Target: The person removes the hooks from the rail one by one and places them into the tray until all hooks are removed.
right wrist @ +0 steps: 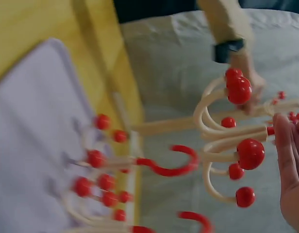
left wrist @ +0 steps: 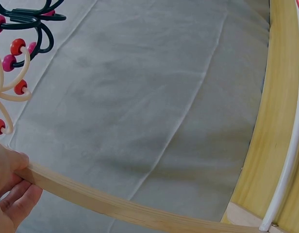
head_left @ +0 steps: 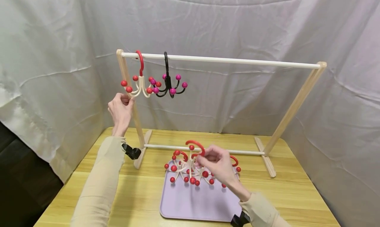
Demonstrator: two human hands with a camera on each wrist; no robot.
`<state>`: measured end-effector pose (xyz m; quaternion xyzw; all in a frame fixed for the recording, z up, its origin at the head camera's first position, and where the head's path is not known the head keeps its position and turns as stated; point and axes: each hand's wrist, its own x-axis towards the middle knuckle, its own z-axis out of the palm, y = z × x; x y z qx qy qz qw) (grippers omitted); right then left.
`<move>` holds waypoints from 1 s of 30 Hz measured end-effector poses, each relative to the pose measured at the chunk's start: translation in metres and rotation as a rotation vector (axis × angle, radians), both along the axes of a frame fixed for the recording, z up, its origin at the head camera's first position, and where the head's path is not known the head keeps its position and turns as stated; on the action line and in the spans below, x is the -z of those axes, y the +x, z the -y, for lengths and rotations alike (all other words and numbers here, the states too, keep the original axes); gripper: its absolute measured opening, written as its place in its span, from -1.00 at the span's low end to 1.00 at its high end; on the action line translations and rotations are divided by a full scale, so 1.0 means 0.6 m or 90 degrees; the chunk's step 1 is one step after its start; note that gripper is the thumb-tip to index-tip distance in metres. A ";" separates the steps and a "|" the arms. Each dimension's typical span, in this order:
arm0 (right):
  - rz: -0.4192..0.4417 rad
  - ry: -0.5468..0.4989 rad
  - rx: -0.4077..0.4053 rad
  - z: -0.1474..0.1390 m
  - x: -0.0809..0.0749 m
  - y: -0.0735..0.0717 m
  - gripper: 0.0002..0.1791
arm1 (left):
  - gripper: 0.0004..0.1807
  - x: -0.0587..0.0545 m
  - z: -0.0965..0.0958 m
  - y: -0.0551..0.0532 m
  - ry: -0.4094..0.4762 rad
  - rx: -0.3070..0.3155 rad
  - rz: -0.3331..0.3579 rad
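Note:
My left hand (head_left: 121, 111) grips the left wooden post (left wrist: 91, 198) of a hanging rack, below its white top rod (head_left: 237, 60). In my right hand (head_left: 218, 166) is a cream multi-arm hanger (right wrist: 237, 133) with red ball tips; thumb and fingers pinch it near its red hook, over the tray's far part. A similar cream hanger (head_left: 141, 80) hangs by its red hook at the rod's left end. Just right of it hangs a black hanger (head_left: 168, 82) with magenta balls, their ball tips overlapping in the head view.
A lilac tray (head_left: 199, 205) lies on the wooden table (head_left: 133, 200), with several more red-hooked cream hangers (right wrist: 115, 162) at its far end. Behind the tray runs the rack's lower white rod (head_left: 246, 152). The right post (head_left: 294, 108) slants up on the far side. Grey curtains surround the table.

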<state>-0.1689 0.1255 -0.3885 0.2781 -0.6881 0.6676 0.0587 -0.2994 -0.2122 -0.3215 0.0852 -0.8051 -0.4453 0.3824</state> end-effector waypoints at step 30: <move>0.144 0.088 -0.128 0.049 0.170 0.026 -0.82 | -0.71 0.000 0.001 0.002 -0.004 0.001 -0.010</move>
